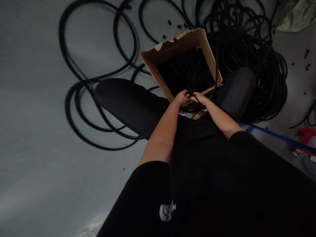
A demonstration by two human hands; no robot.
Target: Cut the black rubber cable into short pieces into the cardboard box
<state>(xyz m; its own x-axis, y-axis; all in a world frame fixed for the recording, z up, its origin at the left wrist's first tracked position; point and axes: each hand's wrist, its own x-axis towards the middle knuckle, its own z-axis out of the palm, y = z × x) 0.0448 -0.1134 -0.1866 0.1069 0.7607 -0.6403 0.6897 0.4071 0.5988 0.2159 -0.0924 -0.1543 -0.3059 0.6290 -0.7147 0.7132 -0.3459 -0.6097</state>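
Observation:
My left hand [182, 97] is closed around a length of black rubber tubing at the near rim of a cardboard box [209, 49]. The tubing [217, 62] comes down past the box's right side and loops below my hands. Close beside it, my right hand [198, 98] is closed on what looks like dark scissors [192, 92], their tips pointing over the box towards the tubing. The exact meeting point of blades and tubing is too dark to make out. Many short black pieces [187, 69] lie inside the open box, which stands between my knees.
A large tangled pile of black tubing [266, 72] lies to the right, with loose coils [98, 79] on the grey floor at left. Small black bits [179, 26] are scattered about. Blue tape [276, 133], a red object [306, 135] and a pale bag [297, 14] are at right.

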